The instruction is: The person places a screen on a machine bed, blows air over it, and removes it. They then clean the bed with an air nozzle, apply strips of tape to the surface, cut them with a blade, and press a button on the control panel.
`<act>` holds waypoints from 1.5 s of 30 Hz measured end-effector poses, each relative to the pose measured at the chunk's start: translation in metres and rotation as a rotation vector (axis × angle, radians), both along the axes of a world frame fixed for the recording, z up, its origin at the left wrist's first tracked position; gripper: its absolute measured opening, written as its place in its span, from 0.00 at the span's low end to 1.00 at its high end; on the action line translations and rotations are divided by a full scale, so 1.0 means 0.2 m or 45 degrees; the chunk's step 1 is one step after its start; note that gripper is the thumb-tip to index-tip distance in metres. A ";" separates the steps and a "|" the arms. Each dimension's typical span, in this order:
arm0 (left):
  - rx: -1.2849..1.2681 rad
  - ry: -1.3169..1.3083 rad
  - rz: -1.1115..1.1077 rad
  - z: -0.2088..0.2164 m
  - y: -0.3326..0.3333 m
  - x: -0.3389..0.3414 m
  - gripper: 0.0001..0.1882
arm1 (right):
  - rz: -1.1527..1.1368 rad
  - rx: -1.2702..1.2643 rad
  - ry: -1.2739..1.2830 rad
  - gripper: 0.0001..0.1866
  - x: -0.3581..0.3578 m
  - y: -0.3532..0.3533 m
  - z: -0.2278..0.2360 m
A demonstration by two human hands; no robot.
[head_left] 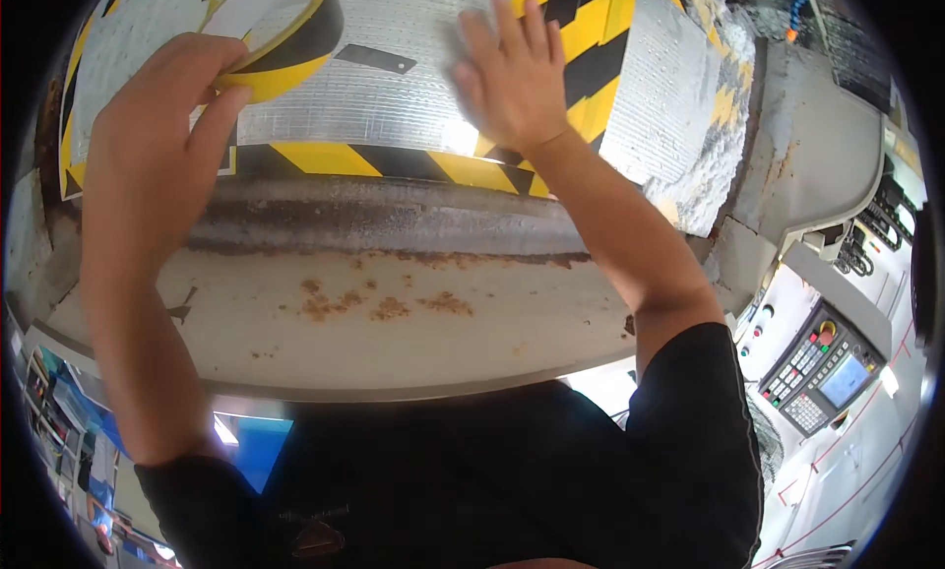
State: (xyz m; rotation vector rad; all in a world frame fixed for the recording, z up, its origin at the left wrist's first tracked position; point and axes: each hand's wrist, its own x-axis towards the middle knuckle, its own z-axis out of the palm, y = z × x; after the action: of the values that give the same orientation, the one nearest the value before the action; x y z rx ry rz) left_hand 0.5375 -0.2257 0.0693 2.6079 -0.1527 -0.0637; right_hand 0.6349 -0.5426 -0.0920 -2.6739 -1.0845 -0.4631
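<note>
My left hand (162, 126) grips a roll of yellow-and-black striped hazard tape (285, 37) at the upper left, thumb and fingers pinching its rim. A strip of the same tape (394, 162) runs along the lower edge of a silver foil-covered panel (394, 87). My right hand (512, 72) lies flat with fingers spread on the panel, pressing where the horizontal strip meets a slanted strip (591, 57). A small dark scrap (374, 59) sticks on the foil between my hands.
Below the panel runs a rusty grey metal ledge (374, 303). At the right stands a grey machine housing (817, 165) with a control panel of keypad and screen (822, 367). Torn foil (709, 156) hangs at the panel's right end.
</note>
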 end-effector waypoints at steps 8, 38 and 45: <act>0.014 -0.088 0.027 -0.05 0.03 0.02 0.14 | -0.449 0.055 0.038 0.30 0.04 0.12 0.06; 0.115 -0.109 -0.012 0.07 -0.02 0.04 0.14 | -0.329 -0.204 0.319 0.48 0.60 0.06 -0.02; 0.112 0.023 0.043 0.08 -0.05 0.07 0.13 | -0.407 -0.148 0.201 0.45 1.32 0.09 -0.06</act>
State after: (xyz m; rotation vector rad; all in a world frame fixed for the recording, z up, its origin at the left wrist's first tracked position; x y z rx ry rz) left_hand 0.5524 -0.2363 0.0845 2.6958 -0.1014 -0.0838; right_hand 0.8983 -0.5242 -0.1043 -2.9406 -0.6619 -0.2401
